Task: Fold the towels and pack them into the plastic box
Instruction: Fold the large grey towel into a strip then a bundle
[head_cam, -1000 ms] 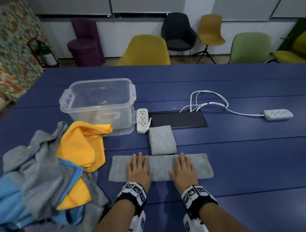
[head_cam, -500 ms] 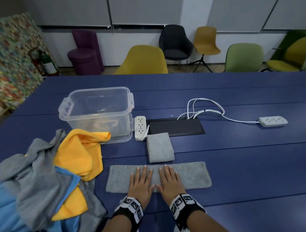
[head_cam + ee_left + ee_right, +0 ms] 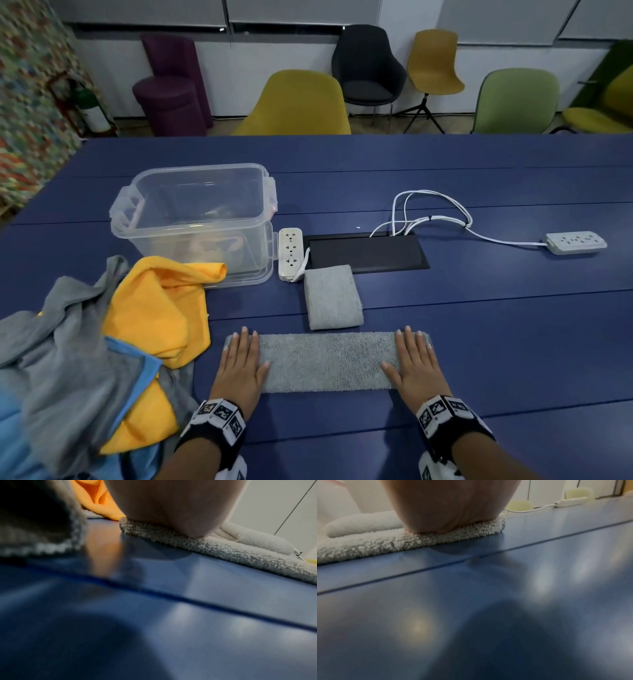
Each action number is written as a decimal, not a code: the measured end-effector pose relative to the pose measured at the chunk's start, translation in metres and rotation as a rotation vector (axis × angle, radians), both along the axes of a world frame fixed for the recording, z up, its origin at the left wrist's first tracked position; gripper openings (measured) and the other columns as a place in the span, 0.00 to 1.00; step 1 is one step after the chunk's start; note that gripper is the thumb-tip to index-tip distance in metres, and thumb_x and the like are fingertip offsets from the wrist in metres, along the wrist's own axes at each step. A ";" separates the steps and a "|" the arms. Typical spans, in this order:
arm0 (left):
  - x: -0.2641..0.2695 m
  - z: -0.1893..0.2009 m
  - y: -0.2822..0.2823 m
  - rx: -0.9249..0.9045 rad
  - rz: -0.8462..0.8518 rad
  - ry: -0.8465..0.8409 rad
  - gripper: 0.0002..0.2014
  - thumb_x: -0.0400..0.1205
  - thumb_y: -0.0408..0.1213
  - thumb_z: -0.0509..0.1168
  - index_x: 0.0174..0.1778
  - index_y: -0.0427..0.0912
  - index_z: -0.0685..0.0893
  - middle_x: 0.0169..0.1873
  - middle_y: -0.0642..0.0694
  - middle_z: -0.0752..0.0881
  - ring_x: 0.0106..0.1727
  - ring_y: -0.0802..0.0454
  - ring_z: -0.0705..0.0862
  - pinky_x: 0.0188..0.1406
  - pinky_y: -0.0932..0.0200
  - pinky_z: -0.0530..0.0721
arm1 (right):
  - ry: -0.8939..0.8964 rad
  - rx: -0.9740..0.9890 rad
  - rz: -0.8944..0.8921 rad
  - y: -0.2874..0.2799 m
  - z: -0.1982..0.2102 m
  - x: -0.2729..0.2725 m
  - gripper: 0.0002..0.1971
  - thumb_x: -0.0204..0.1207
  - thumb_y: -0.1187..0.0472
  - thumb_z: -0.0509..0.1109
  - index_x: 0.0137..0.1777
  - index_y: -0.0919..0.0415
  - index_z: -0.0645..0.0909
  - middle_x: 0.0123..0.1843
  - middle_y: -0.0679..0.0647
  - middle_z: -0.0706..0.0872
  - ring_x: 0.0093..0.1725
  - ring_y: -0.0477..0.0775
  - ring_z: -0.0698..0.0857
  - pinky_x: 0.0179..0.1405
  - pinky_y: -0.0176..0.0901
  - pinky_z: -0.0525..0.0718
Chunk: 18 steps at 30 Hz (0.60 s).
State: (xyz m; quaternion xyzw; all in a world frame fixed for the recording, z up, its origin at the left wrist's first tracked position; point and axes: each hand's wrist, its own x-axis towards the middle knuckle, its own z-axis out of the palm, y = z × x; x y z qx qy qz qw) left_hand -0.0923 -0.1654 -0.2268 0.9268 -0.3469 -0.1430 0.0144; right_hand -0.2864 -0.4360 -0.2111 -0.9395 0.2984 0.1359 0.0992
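Observation:
A long grey towel [image 3: 325, 361] lies folded into a strip on the blue table [image 3: 479, 325] in front of me. My left hand [image 3: 241, 363] presses flat on its left end, fingers straight. My right hand [image 3: 412, 363] presses flat on its right end. Both wrist views show a palm heel on the towel's edge [image 3: 188, 542] [image 3: 436, 539]. A small folded grey towel [image 3: 332, 296] sits just behind the strip. The clear plastic box [image 3: 195, 219] stands open at the back left. A heap of unfolded towels, yellow [image 3: 161, 308], grey [image 3: 68, 359] and blue, lies at the left.
A white power strip [image 3: 290, 253] lies between the box and a black cable hatch [image 3: 366, 251]. A second power strip [image 3: 575, 242] with white cables [image 3: 431, 216] sits at the right. Chairs [image 3: 294, 102] stand beyond the far edge.
Both hands slid apart along the grey strip, from its middle out to its two ends. The towel stays flat in place.

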 end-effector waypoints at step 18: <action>0.023 0.064 0.003 -0.164 0.701 0.508 0.22 0.81 0.45 0.64 0.63 0.29 0.78 0.61 0.33 0.82 0.62 0.38 0.81 0.49 0.56 0.75 | 0.125 0.263 0.213 0.135 0.072 0.112 0.36 0.77 0.49 0.65 0.80 0.47 0.51 0.74 0.59 0.68 0.70 0.65 0.73 0.66 0.57 0.75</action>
